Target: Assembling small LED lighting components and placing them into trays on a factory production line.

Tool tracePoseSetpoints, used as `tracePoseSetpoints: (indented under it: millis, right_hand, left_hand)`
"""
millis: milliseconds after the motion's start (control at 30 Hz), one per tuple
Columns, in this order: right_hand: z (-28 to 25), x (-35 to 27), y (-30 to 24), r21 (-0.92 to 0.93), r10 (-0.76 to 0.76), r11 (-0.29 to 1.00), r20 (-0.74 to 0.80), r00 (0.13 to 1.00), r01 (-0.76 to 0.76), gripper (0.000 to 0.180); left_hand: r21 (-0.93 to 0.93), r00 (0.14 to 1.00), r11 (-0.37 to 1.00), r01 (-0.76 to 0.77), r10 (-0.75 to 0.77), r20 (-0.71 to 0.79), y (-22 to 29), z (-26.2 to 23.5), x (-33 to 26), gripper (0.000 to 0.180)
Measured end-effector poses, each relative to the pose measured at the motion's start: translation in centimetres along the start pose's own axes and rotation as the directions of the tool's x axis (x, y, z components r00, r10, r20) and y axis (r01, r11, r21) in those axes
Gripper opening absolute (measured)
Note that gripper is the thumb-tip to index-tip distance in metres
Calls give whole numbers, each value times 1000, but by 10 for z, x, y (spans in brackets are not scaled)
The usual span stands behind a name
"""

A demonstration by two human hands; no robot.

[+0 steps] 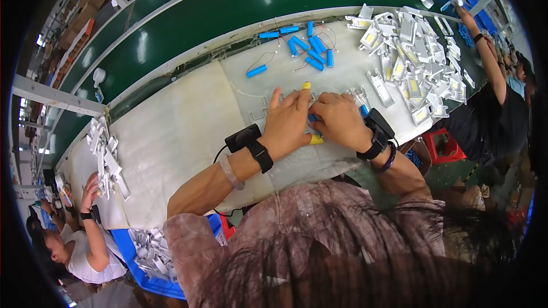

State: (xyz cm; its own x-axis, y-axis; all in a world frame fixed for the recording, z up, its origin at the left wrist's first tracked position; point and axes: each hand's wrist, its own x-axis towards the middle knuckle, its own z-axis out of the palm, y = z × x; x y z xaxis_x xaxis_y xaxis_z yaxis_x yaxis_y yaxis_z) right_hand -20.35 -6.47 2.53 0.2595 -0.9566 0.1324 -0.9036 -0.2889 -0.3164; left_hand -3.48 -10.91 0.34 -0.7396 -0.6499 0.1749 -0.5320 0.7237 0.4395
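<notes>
My left hand (pixel 288 121) lies over the work surface with fingers spread, yellow covers on a fingertip and the thumb. Whatever is under its palm is mostly hidden. Close beside it, my right hand (pixel 341 118) is closed, its fingers pinched at a small blue cylindrical battery (pixel 312 118) that shows only in part. Another blue battery (pixel 364 110) sits by the right wrist, next to white housings partly covered by the hand. Small pale parts (pixel 258 115) lie left of my left hand. Several blue batteries with thin wires (pixel 315 57) are scattered beyond both hands.
A heap of white plastic housings (pixel 408 51) covers the right of the table (pixel 171 131); a single housing (pixel 380 89) lies nearer. More housings (pixel 105 157) pile up at left. A green conveyor belt (pixel 228 5) runs behind. A blue bin (pixel 137 265) stands lower left. Co-workers are on both sides.
</notes>
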Motion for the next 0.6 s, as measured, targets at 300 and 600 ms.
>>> tracePoseSetpoints:
  millis: [300,600]
  right_hand:
    - [-49,17,18,411,-61,912,119,991,7,26]
    - [-42,94,67,-13,165,986,-79,983,-166,11]
  left_hand:
    - [-188,983,972,-139,113,-146,-52,-32,0,58]
    - [115,929,960,254,-209,-304,-115,-43,33,28]
